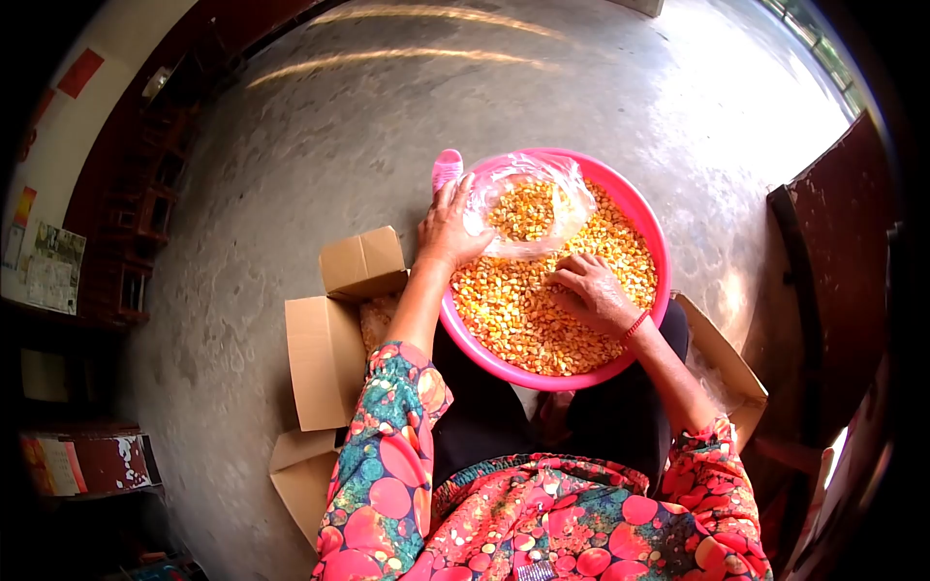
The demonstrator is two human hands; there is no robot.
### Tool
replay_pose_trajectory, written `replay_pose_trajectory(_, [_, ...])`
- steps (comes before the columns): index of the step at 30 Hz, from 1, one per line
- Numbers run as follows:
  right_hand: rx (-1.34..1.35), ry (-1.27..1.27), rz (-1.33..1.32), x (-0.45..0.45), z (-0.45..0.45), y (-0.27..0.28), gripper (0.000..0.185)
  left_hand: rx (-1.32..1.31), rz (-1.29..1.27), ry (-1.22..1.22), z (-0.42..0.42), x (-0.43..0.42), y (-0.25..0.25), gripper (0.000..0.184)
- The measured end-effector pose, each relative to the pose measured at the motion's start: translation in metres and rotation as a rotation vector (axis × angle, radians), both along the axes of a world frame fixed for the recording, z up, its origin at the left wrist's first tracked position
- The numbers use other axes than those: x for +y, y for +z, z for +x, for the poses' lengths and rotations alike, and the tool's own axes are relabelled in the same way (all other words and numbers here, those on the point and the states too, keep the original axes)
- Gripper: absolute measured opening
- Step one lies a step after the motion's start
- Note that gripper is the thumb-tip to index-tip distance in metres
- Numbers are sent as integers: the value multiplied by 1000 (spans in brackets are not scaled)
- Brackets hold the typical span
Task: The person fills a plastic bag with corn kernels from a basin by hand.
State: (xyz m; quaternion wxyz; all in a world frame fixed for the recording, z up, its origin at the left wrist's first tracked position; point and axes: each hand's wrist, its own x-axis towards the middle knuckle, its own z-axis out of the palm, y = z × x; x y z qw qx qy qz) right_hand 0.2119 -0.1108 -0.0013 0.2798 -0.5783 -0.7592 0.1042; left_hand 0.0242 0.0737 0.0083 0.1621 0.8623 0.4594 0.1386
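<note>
A round pink basin (665, 261) full of yellow corn kernels (523, 324) rests on my lap. A clear plastic bag (572, 189), its mouth spread wide, lies over the far left part of the basin with kernels inside it. My left hand (453, 230) grips the bag's left edge, thumb towards the opening and fingers along the rim. In the kernels to the right of the bag, my right hand (596, 295) is curled palm down, its fingertips partly hidden among the corn.
Open cardboard boxes stand on the floor: one on the left (325, 358), another on the right (731, 363). Beyond the basin a pink shoe (447, 167) shows on the concrete floor (320, 145). Dark wooden furniture (838, 232) stands at the right, and stools (145, 213) line the left wall.
</note>
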Motion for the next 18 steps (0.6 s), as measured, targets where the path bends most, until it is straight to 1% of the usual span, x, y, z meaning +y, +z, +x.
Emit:
replay_pose_trajectory(2, [-22, 7, -19, 0, -3, 0, 13, 4, 1, 2, 0, 0, 0, 92])
replay_pose_trajectory(5, [22, -14, -38, 2, -3, -9, 11, -1, -8, -4, 1, 1, 0, 91])
replay_pose_trajectory(8, [70, -22, 19, 2, -3, -16, 9, 10, -9, 5, 0, 1, 0, 90])
replay_pose_trajectory(10, [306, -137, 0, 1, -2, -20, 8, 13, -4, 6, 0, 1, -2, 90])
replay_pose_trajectory(11, [307, -137, -2, 1, -2, -20, 8, 13, -6, 7, 0, 2, -3, 90])
replay_pose_trajectory(13, [538, -341, -208, 4, 0, -13, 14, -2, 1, -1, 0, 3, -4, 90])
replay_pose_trajectory(14, [815, -342, -57, 9, 1, -29, 15, -2, -1, 1, 0, 4, -5, 90])
replay_pose_trajectory(15, [1148, -375, -158, 9, 2, -20, 16, -3, 1, -7, 0, 4, -5, 90])
replay_pose_trajectory(17, [1644, -421, -189, 8, 10, -15, 14, -5, -1, -4, -1, 4, -6, 90])
replay_pose_trajectory(18, [1760, -423, -196, 8, 15, -12, 12, -12, 2, -4, -1, 3, -5, 88])
